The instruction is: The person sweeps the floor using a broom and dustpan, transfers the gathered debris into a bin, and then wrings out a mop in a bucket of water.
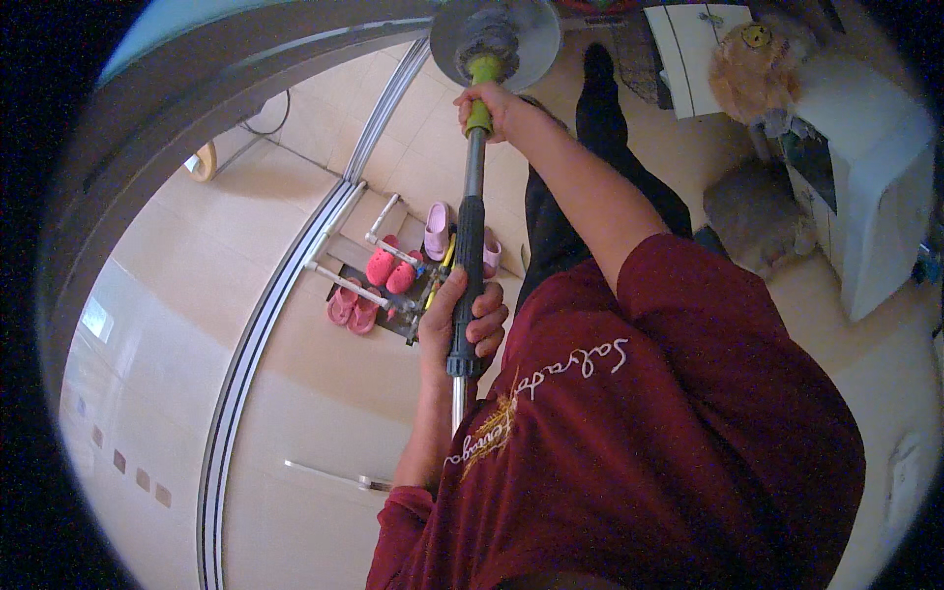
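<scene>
Running up the middle of the head view is a long pole point(474, 167) with a ribbed dark grey grip, a bare metal shaft below it and a green collar near the top. A round grey dish-shaped head point(536, 44) sits at its upper end, cut off by the picture's edge; its exact kind I cannot tell. My right hand point(492, 110) is closed around the green collar, arm stretched out. Lower down, my left hand point(462, 317) wraps its fingers round the dark grip, close to my chest.
On the left, a low white-pipe shoe rack point(339, 280) holds pink sandals point(354, 305), red clogs point(393, 265) and lilac slippers point(437, 231). Metal sliding-door tracks point(258, 344) curve past it. At right stand white furniture point(885, 197), an orange fluffy thing point(752, 84) and a grey furry shape point(757, 216).
</scene>
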Available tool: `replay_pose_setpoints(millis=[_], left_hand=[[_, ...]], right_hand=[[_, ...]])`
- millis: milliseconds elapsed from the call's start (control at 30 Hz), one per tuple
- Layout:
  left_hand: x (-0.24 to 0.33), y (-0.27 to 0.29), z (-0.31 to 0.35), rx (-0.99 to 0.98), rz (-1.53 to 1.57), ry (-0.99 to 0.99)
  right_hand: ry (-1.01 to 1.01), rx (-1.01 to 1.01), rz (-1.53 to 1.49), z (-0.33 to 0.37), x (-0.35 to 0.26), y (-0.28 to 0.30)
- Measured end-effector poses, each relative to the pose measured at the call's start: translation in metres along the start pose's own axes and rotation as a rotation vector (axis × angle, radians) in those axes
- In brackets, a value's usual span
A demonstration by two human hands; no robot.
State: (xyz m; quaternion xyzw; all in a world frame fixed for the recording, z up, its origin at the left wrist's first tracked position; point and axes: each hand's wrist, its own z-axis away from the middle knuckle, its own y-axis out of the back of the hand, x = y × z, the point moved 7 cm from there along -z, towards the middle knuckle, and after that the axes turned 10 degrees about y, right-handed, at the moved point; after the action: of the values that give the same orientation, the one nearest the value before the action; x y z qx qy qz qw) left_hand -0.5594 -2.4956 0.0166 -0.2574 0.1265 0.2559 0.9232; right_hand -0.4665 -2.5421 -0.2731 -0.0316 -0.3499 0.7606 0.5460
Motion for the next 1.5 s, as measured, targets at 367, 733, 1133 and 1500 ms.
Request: replay_pose_setpoints(millis=[367,733,1133,1500], left_hand=[[0.003,0.010,-0.002,0.023,-0.085,-0.041],[0.029,-0.006,0.026,0.231,-0.711,-0.143],[-0.005,0.009,0.063,0.117,-0.440,-0.103],[0.044,-0.014,0.050,0.405,-1.120,-0.326]], right_hand=[[0.071,0.033,0.085,0.004,0.001,0.002],[0.185,0.053,0.175,0.044,0.045,-0.027],[0.187,-0.236,-0.091,0.075,0.069,-0.059],[0.382,0.013,0.097,0.087,0.075,-0.076]])
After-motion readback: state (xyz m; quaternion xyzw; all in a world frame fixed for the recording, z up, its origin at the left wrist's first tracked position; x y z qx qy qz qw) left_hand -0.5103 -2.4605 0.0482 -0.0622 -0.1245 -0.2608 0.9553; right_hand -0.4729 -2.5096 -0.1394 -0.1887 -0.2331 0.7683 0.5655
